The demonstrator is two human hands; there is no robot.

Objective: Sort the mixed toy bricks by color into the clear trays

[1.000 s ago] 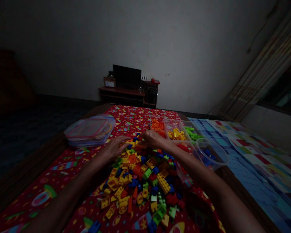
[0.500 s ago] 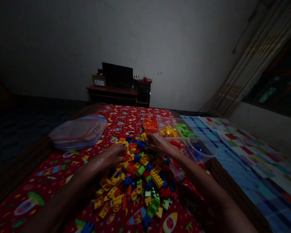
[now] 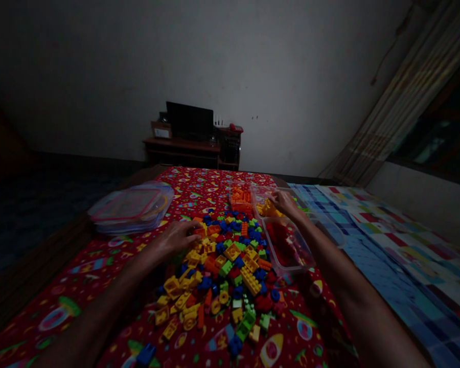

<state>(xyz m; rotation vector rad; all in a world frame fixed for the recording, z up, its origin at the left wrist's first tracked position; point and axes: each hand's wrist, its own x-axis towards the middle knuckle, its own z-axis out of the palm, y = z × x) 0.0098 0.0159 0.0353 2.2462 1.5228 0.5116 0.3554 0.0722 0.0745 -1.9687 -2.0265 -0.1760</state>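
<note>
A heap of toy building bricks in yellow, orange, blue, green and red lies on the red patterned cloth. At its left edge, my left hand has its thumb and fingers closed around an orange brick. My right hand is over the clear container of yellow bricks, fingers pinched on a yellow brick at its fingertips. Beside that container sits one with orange bricks. Red bricks fill part of the nearer container. My right arm partly hides the containers farther right.
Stacked clear lids lie at the left of the cloth. A lone blue brick rests near the front. To the right is a bed with a checked cover. A desk with a monitor stands by the far wall.
My right hand has moved right, from the heap's far edge to over the yellow container, with a yellow brick. My left hand stays at the heap's left edge. The view has shifted slightly.
</note>
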